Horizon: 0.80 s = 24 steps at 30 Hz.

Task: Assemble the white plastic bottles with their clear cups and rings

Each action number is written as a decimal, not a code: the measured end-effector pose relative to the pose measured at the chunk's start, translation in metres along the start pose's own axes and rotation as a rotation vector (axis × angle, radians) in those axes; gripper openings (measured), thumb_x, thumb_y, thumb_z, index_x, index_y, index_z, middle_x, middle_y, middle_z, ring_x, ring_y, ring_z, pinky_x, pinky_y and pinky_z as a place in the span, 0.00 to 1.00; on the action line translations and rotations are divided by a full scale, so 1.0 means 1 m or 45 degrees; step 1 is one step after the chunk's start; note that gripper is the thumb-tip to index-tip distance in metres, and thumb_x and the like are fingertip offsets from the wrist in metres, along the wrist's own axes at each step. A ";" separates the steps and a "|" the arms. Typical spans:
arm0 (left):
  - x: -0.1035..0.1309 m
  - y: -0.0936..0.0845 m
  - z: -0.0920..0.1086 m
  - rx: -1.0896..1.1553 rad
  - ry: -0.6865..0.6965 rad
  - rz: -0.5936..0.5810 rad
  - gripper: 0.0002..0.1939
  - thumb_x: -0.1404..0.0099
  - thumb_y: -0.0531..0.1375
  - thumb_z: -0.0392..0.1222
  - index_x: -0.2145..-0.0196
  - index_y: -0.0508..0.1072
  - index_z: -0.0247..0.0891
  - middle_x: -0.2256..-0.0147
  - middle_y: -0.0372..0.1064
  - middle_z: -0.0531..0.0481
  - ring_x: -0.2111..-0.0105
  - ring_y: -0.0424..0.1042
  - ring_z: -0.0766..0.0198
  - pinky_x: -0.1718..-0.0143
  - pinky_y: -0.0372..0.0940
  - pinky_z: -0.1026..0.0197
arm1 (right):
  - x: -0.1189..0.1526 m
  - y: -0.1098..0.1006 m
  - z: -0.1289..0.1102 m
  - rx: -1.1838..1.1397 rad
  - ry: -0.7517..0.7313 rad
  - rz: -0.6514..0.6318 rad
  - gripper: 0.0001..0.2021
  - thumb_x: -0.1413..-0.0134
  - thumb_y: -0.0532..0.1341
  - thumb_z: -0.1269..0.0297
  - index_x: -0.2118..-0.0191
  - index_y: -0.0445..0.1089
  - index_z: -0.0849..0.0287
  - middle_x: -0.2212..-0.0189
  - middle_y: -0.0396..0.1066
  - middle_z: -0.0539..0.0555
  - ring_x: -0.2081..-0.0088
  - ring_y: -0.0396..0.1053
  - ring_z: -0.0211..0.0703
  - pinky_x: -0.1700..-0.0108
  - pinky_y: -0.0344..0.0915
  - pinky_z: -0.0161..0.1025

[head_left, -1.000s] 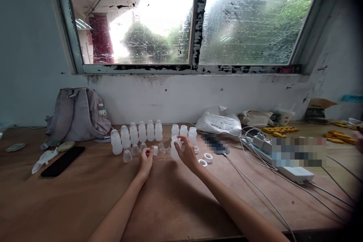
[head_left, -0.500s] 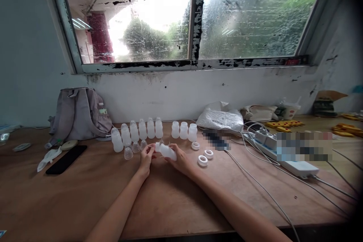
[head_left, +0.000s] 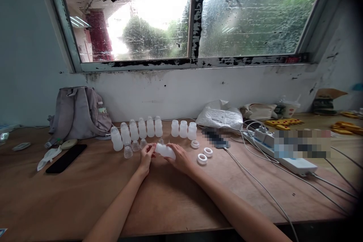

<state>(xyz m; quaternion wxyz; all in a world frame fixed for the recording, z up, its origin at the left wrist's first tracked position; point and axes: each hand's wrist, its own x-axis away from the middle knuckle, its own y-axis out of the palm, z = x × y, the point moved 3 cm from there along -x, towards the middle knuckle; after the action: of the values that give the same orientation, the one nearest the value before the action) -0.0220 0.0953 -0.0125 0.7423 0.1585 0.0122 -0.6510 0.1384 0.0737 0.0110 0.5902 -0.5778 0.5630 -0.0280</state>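
The right hand [head_left: 180, 157] holds a small translucent white bottle [head_left: 166, 151] tipped on its side just above the wooden table [head_left: 176, 200], its fingers curled around the body from behind, and this lay of the bottle turns its neck toward the left hand [head_left: 146, 155]. That hand meets the neck end, thumb and fingertips pinched on something small and pale at the mouth; it looks like a ring or cap, but it is too small to tell for sure. Holding the bottle sideways between the two hands seems to give each one a firm grip on its own end. The bottle is squat, cloudy and matte, with a rounded shoulder and a narrower neck, and it appears empty. It sits near the middle of the table, just in front of a row of capped bottles [head_left: 136, 131] standing upright along the back, and beside three open bottles [head_left: 183, 129] set apart to the right. Clear dome caps [head_left: 128, 152] lie loose left of the hands, and white rings [head_left: 202, 159] lie to the right, each kind within easy reach. Further off rest a black phone [head_left: 66, 158], a grey backpack [head_left: 78, 113] and a power strip [head_left: 295, 163]
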 end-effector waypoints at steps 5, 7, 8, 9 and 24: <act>0.000 0.000 0.004 0.110 0.011 -0.038 0.21 0.51 0.60 0.47 0.60 0.67 0.36 0.65 0.68 0.47 0.65 0.67 0.63 0.69 0.62 0.65 | 0.000 -0.001 -0.001 0.010 0.011 0.004 0.20 0.56 0.60 0.63 0.54 0.58 0.56 0.60 0.65 0.57 0.59 0.64 0.47 0.57 0.60 0.44; -0.001 0.000 0.003 0.128 0.004 -0.031 0.21 0.50 0.59 0.48 0.59 0.66 0.36 0.62 0.68 0.45 0.64 0.67 0.63 0.68 0.62 0.65 | 0.000 -0.001 -0.001 0.019 0.027 0.024 0.20 0.56 0.60 0.63 0.55 0.58 0.57 0.60 0.65 0.57 0.59 0.64 0.47 0.58 0.60 0.44; -0.002 0.000 0.002 0.116 -0.005 -0.014 0.21 0.50 0.59 0.48 0.59 0.66 0.36 0.62 0.67 0.45 0.64 0.68 0.64 0.68 0.62 0.65 | 0.000 -0.002 -0.001 0.021 0.035 0.032 0.20 0.56 0.60 0.63 0.55 0.58 0.57 0.60 0.65 0.57 0.59 0.64 0.47 0.58 0.60 0.44; -0.003 0.000 0.000 0.092 -0.018 0.009 0.21 0.50 0.59 0.49 0.60 0.67 0.36 0.61 0.67 0.45 0.65 0.68 0.64 0.70 0.62 0.66 | 0.000 -0.002 -0.001 0.022 0.038 0.034 0.20 0.56 0.60 0.63 0.55 0.58 0.57 0.60 0.66 0.57 0.59 0.64 0.47 0.58 0.60 0.44; -0.008 -0.001 -0.004 0.227 -0.108 -0.112 0.23 0.54 0.62 0.40 0.58 0.65 0.35 0.65 0.68 0.46 0.66 0.68 0.65 0.66 0.62 0.64 | 0.001 0.003 0.001 0.055 0.046 -0.001 0.21 0.56 0.60 0.64 0.54 0.58 0.56 0.60 0.65 0.56 0.58 0.63 0.47 0.57 0.60 0.43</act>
<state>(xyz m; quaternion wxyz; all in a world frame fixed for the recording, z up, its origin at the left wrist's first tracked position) -0.0233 0.1035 -0.0144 0.6958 0.1956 -0.0703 -0.6874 0.1383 0.0745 0.0078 0.5923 -0.5647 0.5725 -0.0508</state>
